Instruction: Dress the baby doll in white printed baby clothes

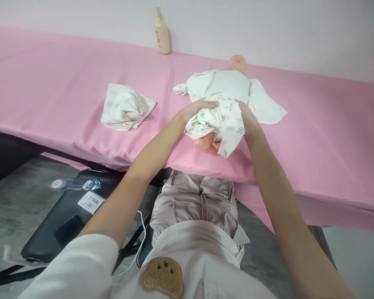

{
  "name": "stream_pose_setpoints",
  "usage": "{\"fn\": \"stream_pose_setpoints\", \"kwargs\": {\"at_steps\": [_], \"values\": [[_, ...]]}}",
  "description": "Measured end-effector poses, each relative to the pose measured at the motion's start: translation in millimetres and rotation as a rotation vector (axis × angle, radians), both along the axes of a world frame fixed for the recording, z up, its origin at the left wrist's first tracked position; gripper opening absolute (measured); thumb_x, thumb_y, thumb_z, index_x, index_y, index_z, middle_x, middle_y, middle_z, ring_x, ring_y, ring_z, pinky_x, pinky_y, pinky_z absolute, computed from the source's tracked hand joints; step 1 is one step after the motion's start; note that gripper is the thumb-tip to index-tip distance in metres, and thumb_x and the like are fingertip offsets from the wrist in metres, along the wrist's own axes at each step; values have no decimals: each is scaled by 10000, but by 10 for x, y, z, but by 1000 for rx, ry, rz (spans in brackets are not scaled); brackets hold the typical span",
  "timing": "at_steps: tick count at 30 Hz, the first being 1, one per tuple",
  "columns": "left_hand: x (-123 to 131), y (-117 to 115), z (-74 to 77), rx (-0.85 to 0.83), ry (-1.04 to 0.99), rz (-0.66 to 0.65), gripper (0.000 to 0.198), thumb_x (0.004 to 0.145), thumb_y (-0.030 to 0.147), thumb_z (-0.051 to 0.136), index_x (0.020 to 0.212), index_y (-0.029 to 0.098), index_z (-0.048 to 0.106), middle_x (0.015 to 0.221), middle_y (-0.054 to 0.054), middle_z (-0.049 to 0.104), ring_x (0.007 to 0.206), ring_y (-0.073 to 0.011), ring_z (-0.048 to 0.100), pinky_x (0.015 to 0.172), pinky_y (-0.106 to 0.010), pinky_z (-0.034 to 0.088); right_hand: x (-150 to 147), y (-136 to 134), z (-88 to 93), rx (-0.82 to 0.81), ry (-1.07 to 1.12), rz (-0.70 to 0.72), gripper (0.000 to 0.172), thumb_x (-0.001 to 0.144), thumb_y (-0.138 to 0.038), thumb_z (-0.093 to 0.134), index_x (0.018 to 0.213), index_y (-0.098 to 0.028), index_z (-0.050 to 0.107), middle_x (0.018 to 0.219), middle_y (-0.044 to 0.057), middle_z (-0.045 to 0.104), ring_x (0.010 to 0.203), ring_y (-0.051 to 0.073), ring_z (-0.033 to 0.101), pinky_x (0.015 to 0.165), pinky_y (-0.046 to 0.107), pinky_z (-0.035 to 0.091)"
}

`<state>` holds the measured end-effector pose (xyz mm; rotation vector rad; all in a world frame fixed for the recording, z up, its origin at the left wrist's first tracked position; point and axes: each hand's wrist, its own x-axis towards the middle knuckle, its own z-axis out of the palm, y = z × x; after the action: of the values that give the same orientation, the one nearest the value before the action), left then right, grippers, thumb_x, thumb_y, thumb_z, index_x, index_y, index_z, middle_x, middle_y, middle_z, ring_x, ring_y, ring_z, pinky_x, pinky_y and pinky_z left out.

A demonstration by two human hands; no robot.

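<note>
A baby doll (237,62) lies on the pink-covered table, its head at the far side and its feet toward me. White clothing (232,85) covers its upper body, with one sleeve or flap spread out to the right. Bunched around the legs is a white printed cloth garment (227,118), and the bare feet show below it. My left hand (197,109) grips the garment's left side, while my right hand (248,120) holds it from the right, its fingertips partly hidden behind the fabric. Both hands are closed on the cloth.
A second printed cloth (124,108) lies crumpled on the pink cover (50,79) to the left. Against the wall stands a pump bottle (163,35). Below the table's edge, a black chair seat (50,216) carries a clear plastic bottle (76,184) and a dark phone-like object (69,231).
</note>
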<state>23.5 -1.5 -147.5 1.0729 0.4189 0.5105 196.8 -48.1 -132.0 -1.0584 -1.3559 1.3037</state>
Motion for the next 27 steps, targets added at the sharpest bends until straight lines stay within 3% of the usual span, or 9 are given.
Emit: {"fn": "stream_pose_setpoints", "kwargs": {"at_steps": [3, 6, 9, 13, 18, 23, 27], "values": [[48, -52, -22, -22, -47, 72, 425, 871, 500, 508, 968, 102, 621, 927, -104, 693, 1124, -295, 605, 940, -444, 486, 62, 59, -35, -5, -1, 56, 276, 745, -438, 711, 789, -187, 604, 743, 14, 640, 832, 203, 635, 799, 339, 551], [116, -77, -16, -17, -57, 131, 415, 871, 509, 513, 949, 116, 625, 926, -103, 701, 1091, -279, 627, 938, -415, 505, 106, 108, -82, -39, 22, 70, 264, 699, -397, 755, 766, -184, 613, 700, 8, 638, 752, 198, 643, 724, 325, 564], [146, -60, 0, -36, -87, 166, 309, 890, 409, 522, 931, 121, 627, 879, -76, 706, 1001, -231, 664, 906, -357, 528, 78, 120, -103, -37, 117, 27, 158, 725, -290, 717, 799, -180, 630, 767, 10, 666, 807, 185, 653, 782, 299, 561], [108, -78, 31, -101, -91, 118, 256, 876, 353, 559, 896, 108, 630, 807, -75, 700, 830, -205, 688, 772, -320, 556, -2, 88, -85, -77, 222, 12, 222, 853, -393, 583, 903, -182, 630, 877, 39, 682, 930, 201, 649, 870, 336, 550], [116, -172, 45, 20, -144, 229, 153, 803, 164, 626, 944, 107, 608, 778, -49, 697, 794, -176, 685, 782, -288, 536, 3, 2, -21, -43, 127, -30, 228, 848, -396, 626, 910, -176, 614, 903, 48, 685, 946, 208, 649, 872, 329, 548], [201, -134, 4, 135, -97, 320, 166, 808, 254, 647, 897, 123, 602, 784, -35, 684, 797, -171, 675, 810, -298, 533, 60, -16, -13, -71, 61, 140, 286, 683, -299, 756, 908, -173, 633, 870, 48, 694, 894, 227, 659, 788, 323, 568], [162, -17, 6, 287, 12, 311, 239, 772, 300, 695, 925, 134, 617, 898, -54, 696, 902, -196, 669, 859, -320, 515, 64, 45, -83, -3, 165, 67, 305, 672, -296, 750, 928, -182, 630, 935, 57, 694, 959, 240, 648, 847, 347, 564]]}}
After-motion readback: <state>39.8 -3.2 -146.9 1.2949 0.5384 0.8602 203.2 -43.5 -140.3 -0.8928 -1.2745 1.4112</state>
